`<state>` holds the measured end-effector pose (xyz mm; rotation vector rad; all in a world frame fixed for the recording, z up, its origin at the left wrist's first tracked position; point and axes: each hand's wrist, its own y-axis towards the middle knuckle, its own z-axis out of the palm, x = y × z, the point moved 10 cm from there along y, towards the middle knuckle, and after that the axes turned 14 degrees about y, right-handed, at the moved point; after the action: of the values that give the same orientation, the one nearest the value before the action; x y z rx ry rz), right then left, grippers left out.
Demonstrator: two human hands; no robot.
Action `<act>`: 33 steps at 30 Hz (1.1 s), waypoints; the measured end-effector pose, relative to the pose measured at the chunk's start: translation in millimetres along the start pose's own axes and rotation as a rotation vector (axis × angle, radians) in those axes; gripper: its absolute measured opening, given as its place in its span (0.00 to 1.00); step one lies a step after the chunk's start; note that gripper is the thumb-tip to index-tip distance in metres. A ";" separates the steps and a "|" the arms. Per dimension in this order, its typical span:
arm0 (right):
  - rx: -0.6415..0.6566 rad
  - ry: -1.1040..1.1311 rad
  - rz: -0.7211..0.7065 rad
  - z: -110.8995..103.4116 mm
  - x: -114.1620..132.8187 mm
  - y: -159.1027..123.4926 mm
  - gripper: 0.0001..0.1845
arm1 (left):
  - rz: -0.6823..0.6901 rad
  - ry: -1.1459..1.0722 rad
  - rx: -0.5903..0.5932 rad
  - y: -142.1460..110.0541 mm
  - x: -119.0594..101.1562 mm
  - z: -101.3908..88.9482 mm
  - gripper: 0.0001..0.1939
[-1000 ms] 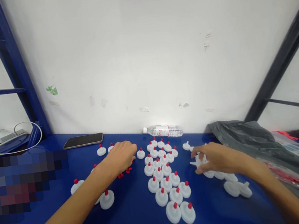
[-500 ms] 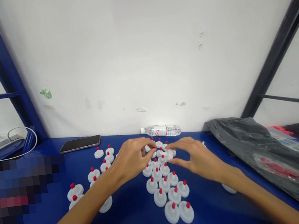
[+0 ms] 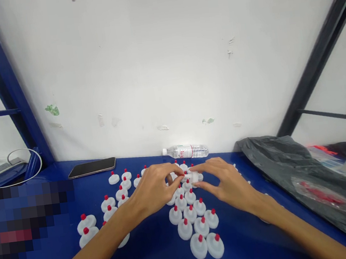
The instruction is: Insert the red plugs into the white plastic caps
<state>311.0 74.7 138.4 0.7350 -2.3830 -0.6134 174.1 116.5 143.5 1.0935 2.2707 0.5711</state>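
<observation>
Between my two hands, just above the rows on the blue table, a white nozzle cap [image 3: 192, 177] lies sideways with its tip toward the left. My right hand [image 3: 218, 178] grips its wide base between thumb and fingers. With thumb and forefinger pinched, my left hand [image 3: 159, 185] holds a small red tip cap [image 3: 183, 176] at the nozzle's end. Whether the red cap is fully seated on the nozzle I cannot tell. Several white nozzle caps with red tips [image 3: 201, 227] stand upright below my hands, and more such caps [image 3: 107, 204] stand to the left.
A phone [image 3: 92, 167] lies at the back left of the blue table [image 3: 156, 249]. Against the wall rests a clear plastic bottle [image 3: 186, 151]. At right a dark grey plastic bag [image 3: 278, 167] bears a clear packet of red pieces [image 3: 322, 194]. More white caps sit partly behind my right forearm.
My left hand has shifted slightly right and down, bringing the red tip cap to the nozzle's end. The right hand keeps its hold on the nozzle cap, now turned more sideways.
</observation>
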 end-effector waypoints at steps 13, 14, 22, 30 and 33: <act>-0.103 0.272 -0.018 -6.1 5.0 -0.4 0.15 | -0.213 -0.226 0.079 0.3 15.0 6.4 0.07; -0.107 0.277 -0.007 -6.0 3.4 -0.5 0.15 | -0.211 -0.214 0.083 -0.2 15.5 7.8 0.08; -0.092 0.271 0.006 1.6 0.8 -4.3 0.17 | -0.008 -0.037 0.035 -2.7 -2.0 8.3 0.11; -0.205 0.236 -0.203 -5.9 18.3 -12.5 0.20 | 0.043 -0.072 -0.017 -2.5 -17.7 -0.1 0.15; -0.216 0.234 -0.298 -6.7 27.3 -14.1 0.22 | 0.079 -0.072 -0.002 -4.4 -22.6 -1.9 0.15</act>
<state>301.5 45.7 145.7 1.0137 -1.9735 -0.8416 182.1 95.5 149.0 1.1880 2.1731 0.5566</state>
